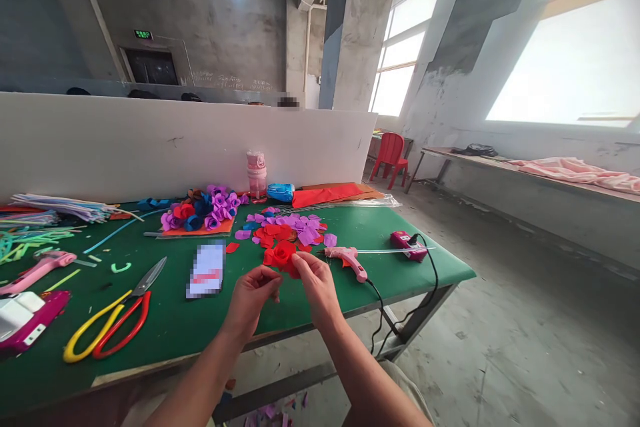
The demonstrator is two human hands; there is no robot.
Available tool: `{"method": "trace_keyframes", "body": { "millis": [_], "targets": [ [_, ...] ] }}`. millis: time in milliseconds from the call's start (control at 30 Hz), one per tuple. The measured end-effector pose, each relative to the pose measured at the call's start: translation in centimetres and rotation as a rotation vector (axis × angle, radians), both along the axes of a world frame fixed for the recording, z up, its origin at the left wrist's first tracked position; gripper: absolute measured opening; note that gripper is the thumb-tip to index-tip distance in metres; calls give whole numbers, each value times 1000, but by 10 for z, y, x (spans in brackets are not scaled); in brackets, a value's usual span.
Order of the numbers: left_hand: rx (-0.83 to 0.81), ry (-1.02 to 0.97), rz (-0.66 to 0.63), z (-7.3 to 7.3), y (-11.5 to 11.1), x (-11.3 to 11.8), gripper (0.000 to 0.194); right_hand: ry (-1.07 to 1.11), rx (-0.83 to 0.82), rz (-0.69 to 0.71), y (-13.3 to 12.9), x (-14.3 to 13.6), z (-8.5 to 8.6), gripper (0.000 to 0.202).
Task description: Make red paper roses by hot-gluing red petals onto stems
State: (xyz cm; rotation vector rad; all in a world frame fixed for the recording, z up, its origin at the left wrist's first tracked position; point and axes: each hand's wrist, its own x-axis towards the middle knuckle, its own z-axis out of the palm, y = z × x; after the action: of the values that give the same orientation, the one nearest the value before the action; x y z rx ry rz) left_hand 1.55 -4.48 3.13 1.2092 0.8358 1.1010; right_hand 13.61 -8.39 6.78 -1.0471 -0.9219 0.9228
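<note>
A red paper flower [281, 255] with layered petals is held just above the front of the green table. My right hand [317, 280] pinches its right edge between thumb and fingers. Close by on the left, my left hand [256, 293] is closed, its fingertips pressed together below the flower; what they hold, if anything, is too small to see. Loose red petals [273, 233] and purple petals [307, 227] lie just beyond the flower. To the right of my hands, a pink glue gun [349, 259] rests on its side with a clear glue stick in its back.
Scissors [125, 310] with yellow and red handles and a blurred-out phone-like rectangle [206, 270] lie to the left. Finished flowers [205, 207] are heaped behind, near a pink bottle [257, 177]. A magenta power strip [407, 245] sits near the right edge, its cable hanging down.
</note>
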Motion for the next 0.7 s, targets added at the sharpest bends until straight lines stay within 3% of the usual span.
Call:
{"method": "trace_keyframes", "body": {
  "millis": [100,200,433,700],
  "targets": [
    [0,-3,17,0,0,1,20,21,22,99,0,-1,-3,17],
    [-7,1,34,3,-1,1,23,34,74,164,3,-3,-12,24],
    [-12,-17,35,-2,-2,6,29,-54,120,52,14,-8,-32,22],
    [2,18,-41,8,5,-7,26,-14,122,4,10,-2,-32,24]
  ]
}}
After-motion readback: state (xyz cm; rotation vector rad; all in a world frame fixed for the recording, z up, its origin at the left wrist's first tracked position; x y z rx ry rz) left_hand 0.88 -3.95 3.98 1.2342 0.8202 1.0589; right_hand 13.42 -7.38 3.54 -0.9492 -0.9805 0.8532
